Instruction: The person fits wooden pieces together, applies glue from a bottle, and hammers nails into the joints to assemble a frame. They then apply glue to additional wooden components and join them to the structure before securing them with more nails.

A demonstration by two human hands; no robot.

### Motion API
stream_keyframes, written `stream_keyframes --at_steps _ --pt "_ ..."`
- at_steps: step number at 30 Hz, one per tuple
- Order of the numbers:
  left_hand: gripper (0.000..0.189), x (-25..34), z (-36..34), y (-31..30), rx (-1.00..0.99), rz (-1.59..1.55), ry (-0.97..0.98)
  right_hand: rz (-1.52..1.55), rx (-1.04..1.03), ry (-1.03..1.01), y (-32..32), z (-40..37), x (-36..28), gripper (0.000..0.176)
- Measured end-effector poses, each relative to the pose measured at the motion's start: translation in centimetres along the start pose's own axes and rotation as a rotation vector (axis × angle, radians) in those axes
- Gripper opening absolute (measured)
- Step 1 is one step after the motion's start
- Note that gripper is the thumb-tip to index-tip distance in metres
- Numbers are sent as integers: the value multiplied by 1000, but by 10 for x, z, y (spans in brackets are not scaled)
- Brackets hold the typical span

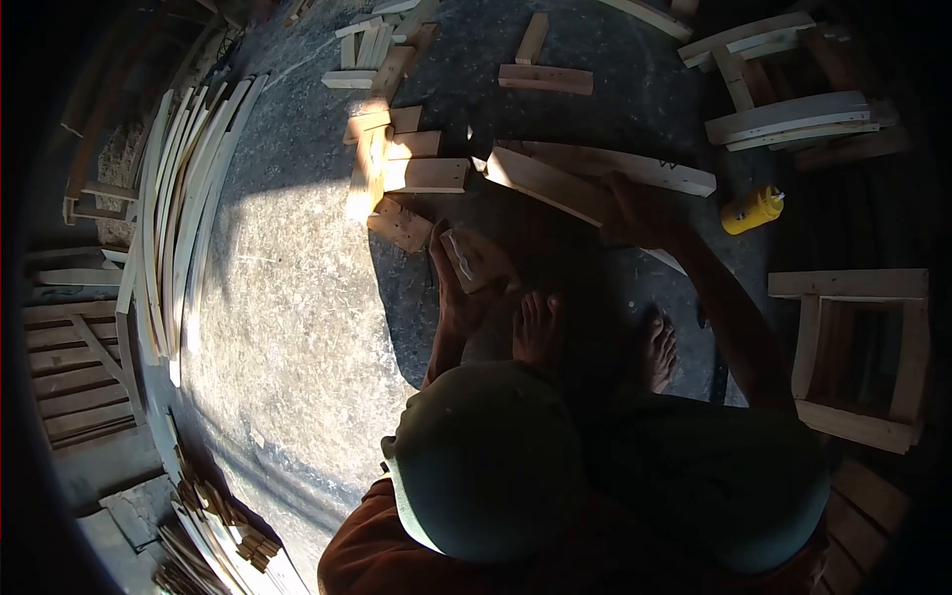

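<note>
In the head view my left hand (462, 297) is closed around a short wooden block (482, 256), just in front of my left foot. A pale squiggle, which looks like glue, runs along the block's face. To the right, my right hand (635, 216) grips the near end of a wooden board (545, 182), its fingers partly lost in shadow. Behind that board lies a longer board (645, 167). Close beyond my left hand sits a small block with holes (400, 226), touching a stack of short wood pieces (428, 176).
A yellow squeeze bottle (752, 210) lies to the right. Wooden frames (861, 432) (788, 114) stand at the right side. Long wood strips (188, 218) are piled at left. Two wood pieces (545, 78) lie farther back. My bare feet (658, 352) rest on the concrete floor (288, 297).
</note>
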State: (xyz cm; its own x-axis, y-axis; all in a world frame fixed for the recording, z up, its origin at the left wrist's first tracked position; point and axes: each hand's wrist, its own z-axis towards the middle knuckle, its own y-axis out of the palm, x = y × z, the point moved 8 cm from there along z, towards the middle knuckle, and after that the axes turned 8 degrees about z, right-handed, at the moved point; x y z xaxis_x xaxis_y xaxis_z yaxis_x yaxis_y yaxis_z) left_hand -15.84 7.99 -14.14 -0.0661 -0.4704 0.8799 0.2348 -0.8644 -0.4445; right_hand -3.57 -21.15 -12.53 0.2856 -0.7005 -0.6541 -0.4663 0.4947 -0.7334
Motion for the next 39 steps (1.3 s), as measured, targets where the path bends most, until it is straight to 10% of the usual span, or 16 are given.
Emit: stream_keyframes --at_steps 12,30,39 --pt "109 2 15 7 -388 245 232 397 -86 43 20 -44 -31 73" --pt "114 27 48 44 79 131 143 629 71 95 -9 -39 -37 59" --pt "108 51 105 73 122 -12 199 -38 242 -18 -97 -35 -80 63"
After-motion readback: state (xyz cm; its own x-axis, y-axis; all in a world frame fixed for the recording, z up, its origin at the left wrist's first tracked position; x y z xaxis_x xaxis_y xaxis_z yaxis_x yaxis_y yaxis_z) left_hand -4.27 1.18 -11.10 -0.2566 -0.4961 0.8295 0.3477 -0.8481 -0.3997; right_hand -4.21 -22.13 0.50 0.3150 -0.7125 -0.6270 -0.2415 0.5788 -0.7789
